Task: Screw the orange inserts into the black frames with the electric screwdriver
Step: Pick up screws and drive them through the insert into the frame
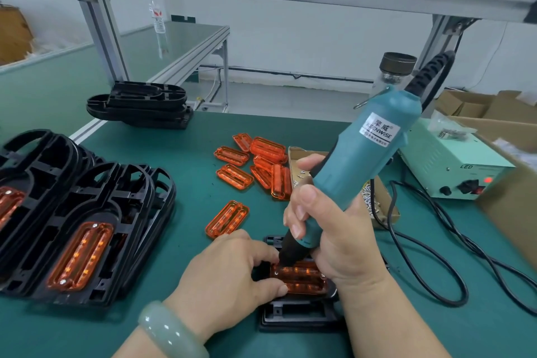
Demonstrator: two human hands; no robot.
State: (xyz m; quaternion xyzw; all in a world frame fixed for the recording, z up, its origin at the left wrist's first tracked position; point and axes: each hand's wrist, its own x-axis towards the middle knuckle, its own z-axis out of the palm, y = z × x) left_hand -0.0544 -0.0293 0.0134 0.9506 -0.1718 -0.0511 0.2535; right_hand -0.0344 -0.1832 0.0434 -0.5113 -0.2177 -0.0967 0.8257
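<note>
Left hand [229, 273] pinches translucent orange insert [305, 285]; right hand [334, 229] grips screwdriver [369, 139].

- A factory assembly bench is showing here: a green work mat [203, 131] is covering the table, under aluminium-profile posts [101, 29].
- Black frames [87, 197] are lying in stacks, with loose orange inserts [255, 163] spreading beside a cardboard tray of screws [374, 197].
- A corded electric screwdriver [374, 136] is being held near a metal power box [453, 166] whose red lamp is glowing.
- Cardboard cartons [470, 104] are standing at the right.
</note>
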